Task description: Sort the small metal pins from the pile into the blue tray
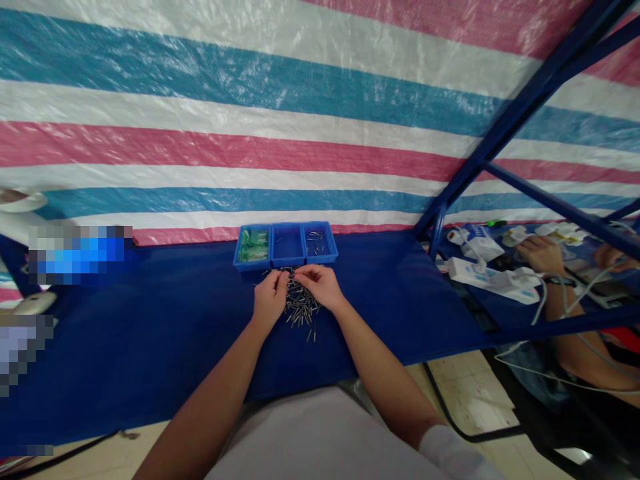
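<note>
A loose pile of thin metal pins (301,312) lies on the blue tabletop, with a couple of strays nearer the front. Over the pile's left side, my left hand (270,295) is closed in a pinch. My right hand (321,285) pinches too, its fingertips close to the left ones at the far end of the pile. Whatever sits between either set of fingers is too small to make out. Just beyond my hands stands a blue three-part tray (287,263). Its left compartment holds green clear packets (254,244); several small metal pieces (315,243) lie in the right one.
The blue table (390,300) ends against a striped tarp (280,153). A blue metal frame (463,170) rises at the right. Past it are a white power strip (493,280), cables and another person's hand (543,255). Pixelated patches cover parts of the left side.
</note>
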Tool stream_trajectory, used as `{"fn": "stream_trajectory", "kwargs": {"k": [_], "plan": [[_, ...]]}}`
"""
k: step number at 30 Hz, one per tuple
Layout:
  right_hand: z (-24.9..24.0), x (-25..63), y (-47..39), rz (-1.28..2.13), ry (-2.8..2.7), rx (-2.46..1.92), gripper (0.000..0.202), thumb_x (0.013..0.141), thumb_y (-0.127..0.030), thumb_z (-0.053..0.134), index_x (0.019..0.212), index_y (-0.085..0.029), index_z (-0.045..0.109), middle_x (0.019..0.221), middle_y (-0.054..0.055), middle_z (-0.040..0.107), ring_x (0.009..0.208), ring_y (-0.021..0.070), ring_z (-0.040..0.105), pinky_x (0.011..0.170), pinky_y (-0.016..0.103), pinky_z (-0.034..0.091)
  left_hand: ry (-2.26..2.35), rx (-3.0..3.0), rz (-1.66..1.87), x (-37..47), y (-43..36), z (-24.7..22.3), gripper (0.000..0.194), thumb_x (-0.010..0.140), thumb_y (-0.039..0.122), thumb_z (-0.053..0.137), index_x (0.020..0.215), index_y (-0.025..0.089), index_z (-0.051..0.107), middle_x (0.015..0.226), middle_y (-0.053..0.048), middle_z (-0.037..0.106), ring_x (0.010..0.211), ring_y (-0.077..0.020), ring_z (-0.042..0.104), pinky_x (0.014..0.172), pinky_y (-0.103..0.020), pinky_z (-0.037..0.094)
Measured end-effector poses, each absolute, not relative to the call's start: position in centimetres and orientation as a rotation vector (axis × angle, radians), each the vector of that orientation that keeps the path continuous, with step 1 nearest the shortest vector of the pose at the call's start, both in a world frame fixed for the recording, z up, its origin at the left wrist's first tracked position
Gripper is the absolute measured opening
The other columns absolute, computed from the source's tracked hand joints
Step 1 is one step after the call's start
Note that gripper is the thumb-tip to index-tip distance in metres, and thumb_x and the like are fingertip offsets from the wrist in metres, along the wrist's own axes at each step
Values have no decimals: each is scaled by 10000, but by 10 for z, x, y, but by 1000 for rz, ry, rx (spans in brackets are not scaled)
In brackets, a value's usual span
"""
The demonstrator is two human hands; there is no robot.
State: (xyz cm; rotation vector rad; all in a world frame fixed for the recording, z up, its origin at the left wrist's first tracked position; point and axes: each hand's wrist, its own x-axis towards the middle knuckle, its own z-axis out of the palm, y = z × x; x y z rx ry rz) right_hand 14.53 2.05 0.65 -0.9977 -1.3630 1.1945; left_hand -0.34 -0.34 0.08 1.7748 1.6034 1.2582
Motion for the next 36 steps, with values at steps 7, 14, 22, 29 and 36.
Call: {"fn": "stream_trajectory", "kwargs": {"k": [7,14,22,29,36], "plan": [[6,144,21,1226,-1333,-987,184,668,-328,738,786,-189,715,778,40,726,700,173,664,703,308,526,1613,1767,1268,-3,-3,0,333,904,408,410,710,188,567,568,25,597,537,-111,565,573,-217,413],[5,145,22,1191,-1317,-1006,202,673,-344,733,800,-188,716,785,43,727,704,173,661,703,303,527,1551,1702,1312,-2,-5,4,289,889,416,448,882,182,618,601,24,610,566,-117,580,588,-222,433],[3,146,23,1197,-1246,-984,185,668,-329,742,798,-198,720,759,25,720,675,158,648,689,291,515,1524,1717,1369,-1,-4,3,226,868,363,502,954,190,617,640,21,629,601,-120,601,620,-226,453],[4,145,23,1203,-1270,-976,187,669,-324,744,801,-194,720,775,31,721,692,161,652,704,296,516,1503,1722,1368,-2,-3,0,223,880,369,474,930,194,603,634,23,607,604,-126,595,618,-234,449],[4,144,22,1203,-1279,-984,185,668,-319,742,800,-193,718,778,35,724,696,164,655,705,299,521,1503,1722,1344,-3,-3,1,224,892,372,454,930,195,586,630,28,598,592,-123,585,616,-232,434]]}}
